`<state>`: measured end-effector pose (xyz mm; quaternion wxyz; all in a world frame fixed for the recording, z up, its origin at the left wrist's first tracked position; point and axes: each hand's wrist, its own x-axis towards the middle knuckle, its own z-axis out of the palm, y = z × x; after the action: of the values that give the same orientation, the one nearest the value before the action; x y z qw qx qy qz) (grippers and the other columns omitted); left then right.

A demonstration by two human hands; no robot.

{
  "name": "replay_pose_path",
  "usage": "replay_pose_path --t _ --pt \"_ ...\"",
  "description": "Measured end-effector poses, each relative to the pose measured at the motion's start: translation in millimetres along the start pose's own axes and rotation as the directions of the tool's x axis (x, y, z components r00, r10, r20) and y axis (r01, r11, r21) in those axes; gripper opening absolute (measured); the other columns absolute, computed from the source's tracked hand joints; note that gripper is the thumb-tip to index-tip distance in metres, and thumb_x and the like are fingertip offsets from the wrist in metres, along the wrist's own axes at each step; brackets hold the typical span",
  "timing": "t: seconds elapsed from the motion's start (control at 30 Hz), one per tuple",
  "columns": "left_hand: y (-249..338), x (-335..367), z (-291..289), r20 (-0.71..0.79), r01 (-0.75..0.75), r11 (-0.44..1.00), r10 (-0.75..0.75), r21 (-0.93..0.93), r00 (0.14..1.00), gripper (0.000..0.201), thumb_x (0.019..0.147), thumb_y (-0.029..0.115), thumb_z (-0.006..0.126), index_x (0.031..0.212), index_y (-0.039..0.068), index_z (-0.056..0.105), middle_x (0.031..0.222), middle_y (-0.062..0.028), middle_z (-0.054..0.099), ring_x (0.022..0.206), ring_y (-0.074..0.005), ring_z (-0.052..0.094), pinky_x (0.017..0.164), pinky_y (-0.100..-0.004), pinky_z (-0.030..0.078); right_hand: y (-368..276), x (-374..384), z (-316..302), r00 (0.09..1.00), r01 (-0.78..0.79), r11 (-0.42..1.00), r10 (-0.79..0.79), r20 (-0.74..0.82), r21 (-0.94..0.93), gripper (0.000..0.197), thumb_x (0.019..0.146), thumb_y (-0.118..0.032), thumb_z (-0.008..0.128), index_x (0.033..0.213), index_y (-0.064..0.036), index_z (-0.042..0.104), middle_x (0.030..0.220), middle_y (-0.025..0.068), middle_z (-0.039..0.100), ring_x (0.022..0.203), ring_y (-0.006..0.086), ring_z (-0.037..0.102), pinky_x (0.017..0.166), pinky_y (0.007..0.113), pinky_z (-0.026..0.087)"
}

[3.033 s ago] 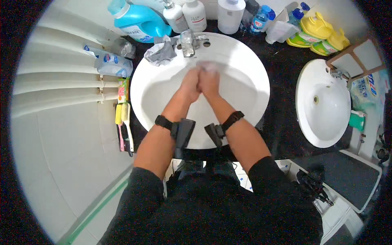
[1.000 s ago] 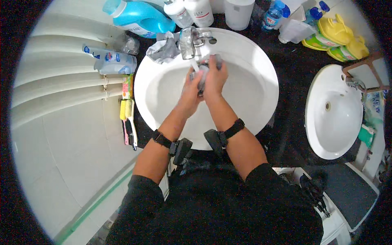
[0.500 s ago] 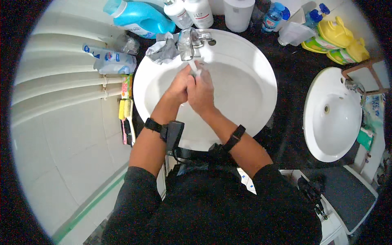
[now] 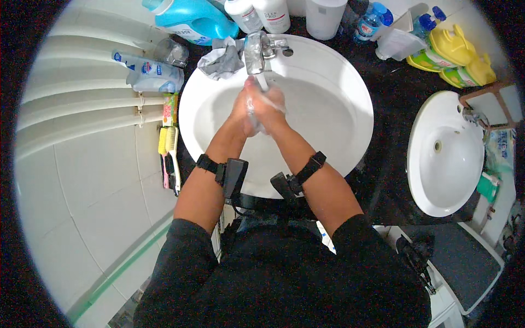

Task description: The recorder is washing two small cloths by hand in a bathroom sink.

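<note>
Water runs from the chrome faucet (image 4: 255, 53) onto my two hands, which are pressed together over the white sink (image 4: 322, 158). My left hand (image 4: 240, 112) points toward the faucet, its palm side against the other hand. Against it lies my right hand (image 4: 269, 108), with the stream striking near its fingers. Whitish water or lather shows between the hands. Fingers on both are smeared by motion and partly hidden, so their pose is unclear. A crumpled grey cloth (image 4: 222, 62) rests on the sink's rim, left of the faucet.
Behind the sink stand a blue detergent jug (image 4: 198, 22), white bottles (image 4: 272, 15) and a white cup (image 4: 325, 19). Brushes (image 4: 171, 156) lie along the left wall. To the right are yellow jugs (image 4: 448, 48) and a mirror (image 4: 445, 153) or second basin-like oval.
My hands have shifted against each other, and the right hand now lies more across the left under the stream. The strapped device on my right wrist has turned into fuller view.
</note>
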<state>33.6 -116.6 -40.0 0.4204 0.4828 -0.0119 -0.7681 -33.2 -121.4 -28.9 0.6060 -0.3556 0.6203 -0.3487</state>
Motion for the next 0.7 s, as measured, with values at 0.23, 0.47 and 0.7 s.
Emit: replay_pose_path --t 0.23,0.47,0.7 --pt "-3.3 -2.1 -0.3 -0.197 -0.144 0.866 0.266 0.479 0.944 0.043 0.088 0.047 0.041 0.098 0.007 0.052 0.072 -0.0054 0.053 0.055 -0.0163 0.054 0.04 -0.0333 0.041 20.4 22.6 5.3 0.996 0.009 1.0 -0.01 -0.085 -0.014 0.046 0.075 -0.04 0.061 0.1 -0.0017 0.06 0.089 0.0115 0.062 0.078 0.0252 0.058 0.068 0.038 0.046" --pt "9.2 -37.3 -0.8 0.132 0.041 0.907 -0.106 0.419 0.986 0.034 0.086 0.034 0.054 0.108 0.008 0.05 0.079 -0.0052 0.057 0.061 -0.0164 0.055 0.053 -0.0245 0.046 -2.5 -4.3 -28.2 0.918 -0.372 0.672 0.368 0.147 0.64 0.038 0.079 -0.038 0.058 0.096 -0.0042 0.057 0.08 0.0086 0.057 0.069 0.023 0.056 0.063 0.036 0.044" --pt "-1.3 -35.9 -31.6 0.074 -0.05 0.995 0.043 0.088 0.996 0.036 0.085 0.022 0.055 0.112 0.001 0.043 0.104 -0.0154 0.053 0.085 -0.0271 0.058 0.079 -0.0388 0.049 13.7 8.8 -34.3 0.973 0.115 0.776 0.037 -0.226 0.62 0.043 0.081 -0.042 0.058 0.093 -0.0009 0.059 0.085 0.0081 0.058 0.073 0.0193 0.052 0.069 0.033 0.042"
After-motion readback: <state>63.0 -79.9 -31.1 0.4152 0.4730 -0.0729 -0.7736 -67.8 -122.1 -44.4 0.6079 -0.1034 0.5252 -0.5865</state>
